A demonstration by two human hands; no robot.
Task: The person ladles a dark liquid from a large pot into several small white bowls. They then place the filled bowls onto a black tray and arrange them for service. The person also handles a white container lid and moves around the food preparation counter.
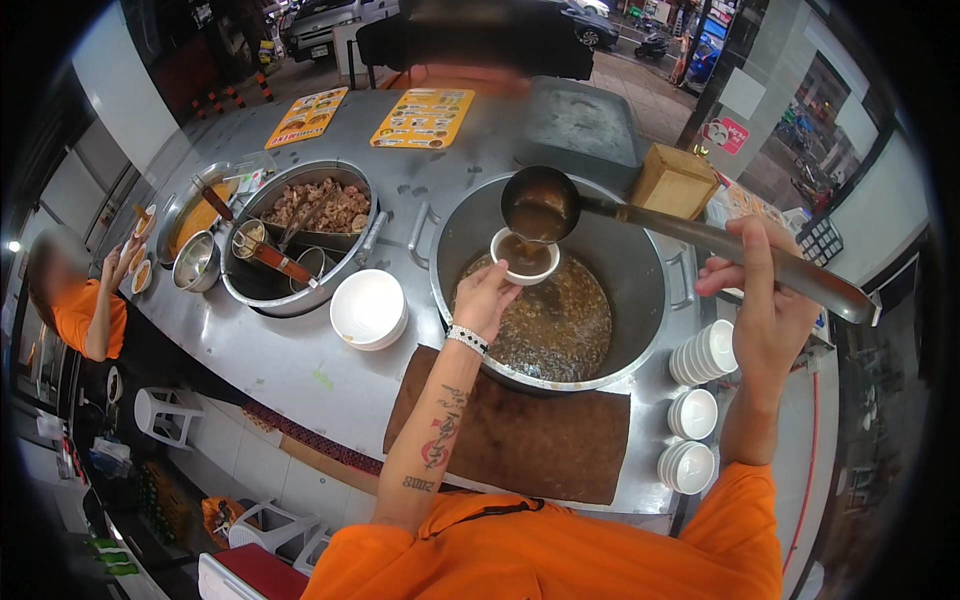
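Note:
My left hand [481, 304] grips a small white bowl [532, 277] from its near side, holding it above a big metal pot [640, 300] of brown broth with bits in it. Brown broth shows inside the bowl. A long-handled metal ladle [690, 233] slants across the pot, its handle in my right hand [765, 300]. The ladle's dark scoop, with some broth in it, hangs tipped at the bowl's far rim. Whether the two touch, I cannot tell.
Left of the pot stand a stack of large white bowls [368, 308] and a round pot [372, 242] with chopped meat. Small bowls [703, 352] are stacked at the right. A brown mat [520, 430] lies in front. A co-worker [85, 310] handles bowls at far left.

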